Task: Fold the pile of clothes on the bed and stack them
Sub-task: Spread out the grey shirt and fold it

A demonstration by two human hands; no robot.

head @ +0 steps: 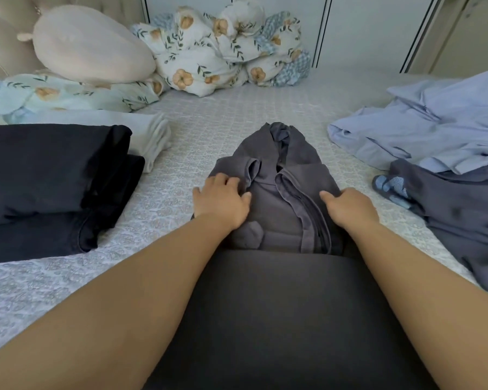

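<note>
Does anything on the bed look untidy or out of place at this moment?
Only the clothes on the right: the blue shirt lies crumpled over a dark garment, unfolded. The black stack on the left looks tidy.

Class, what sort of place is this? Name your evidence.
Most likely a bedroom: a white quilted bedspread, floral-print bedding bundled at the far end, and a beige tufted headboard.

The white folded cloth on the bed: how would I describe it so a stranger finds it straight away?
Start at the dark folded stack on the left of the bed. Peeking out behind its far right corner lies the white folded cloth, in front of the floral pillows. It is the only plain white piece, with neat layered edges.
</note>
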